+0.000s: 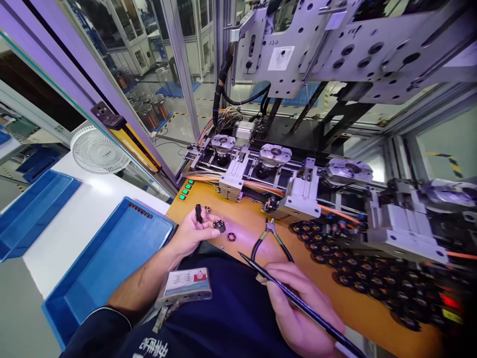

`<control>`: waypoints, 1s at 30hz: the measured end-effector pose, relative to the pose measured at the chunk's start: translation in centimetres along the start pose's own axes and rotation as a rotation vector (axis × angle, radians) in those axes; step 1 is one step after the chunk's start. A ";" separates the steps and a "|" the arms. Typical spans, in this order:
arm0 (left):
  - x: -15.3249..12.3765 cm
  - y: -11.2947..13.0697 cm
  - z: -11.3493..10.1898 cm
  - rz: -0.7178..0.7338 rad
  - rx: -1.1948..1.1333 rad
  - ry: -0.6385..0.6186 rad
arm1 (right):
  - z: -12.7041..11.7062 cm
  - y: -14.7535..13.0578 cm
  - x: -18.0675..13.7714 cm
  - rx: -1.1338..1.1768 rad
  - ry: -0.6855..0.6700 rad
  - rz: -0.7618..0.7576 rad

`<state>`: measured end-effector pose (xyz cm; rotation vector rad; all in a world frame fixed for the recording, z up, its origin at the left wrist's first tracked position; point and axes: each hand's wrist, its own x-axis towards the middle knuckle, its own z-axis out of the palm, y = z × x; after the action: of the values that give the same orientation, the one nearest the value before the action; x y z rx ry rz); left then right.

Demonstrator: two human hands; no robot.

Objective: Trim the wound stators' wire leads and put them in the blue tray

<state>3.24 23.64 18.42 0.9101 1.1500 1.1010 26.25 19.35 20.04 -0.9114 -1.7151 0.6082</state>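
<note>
My left hand (194, 229) is curled, pinching a small black part (198, 213) between thumb and forefinger; a small black round wound component (219, 225) sits at its fingertips. Another ring-shaped part (231, 236) lies on the orange bench (246, 219) just right of it. My right hand (298, 306) is closed on a long thin black rod (294, 301) that runs diagonally from the bench towards the lower right. Small pliers (271, 233) with black handles lie on the bench above my right hand.
Several black wound components (357, 263) are spread over the right bench. A machine with round fixtures (275, 154) stands behind. Blue trays (112, 258) lie on the white table at left, with a white fan (97, 149) and green buttons (185, 190) nearby.
</note>
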 end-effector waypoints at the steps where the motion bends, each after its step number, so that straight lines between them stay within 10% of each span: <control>1: -0.4 0.2 0.3 -0.026 -0.051 -0.014 | 0.2 0.0 0.2 0.006 0.000 -0.002; 8: -1.6 0.4 1.1 -0.211 -0.437 -0.105 | 1.2 0.2 0.6 0.036 -0.003 0.008; 20: -1.7 -0.2 0.9 -0.225 -0.466 -0.146 | 1.8 0.7 0.5 0.073 -0.017 0.029; 30: 1.6 -3.1 0.3 0.163 0.363 0.026 | 0.6 1.7 -1.1 -0.051 0.044 0.115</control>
<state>4.25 24.45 15.12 1.2928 1.3410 1.0527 26.34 19.44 17.93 -1.0574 -1.6535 0.6174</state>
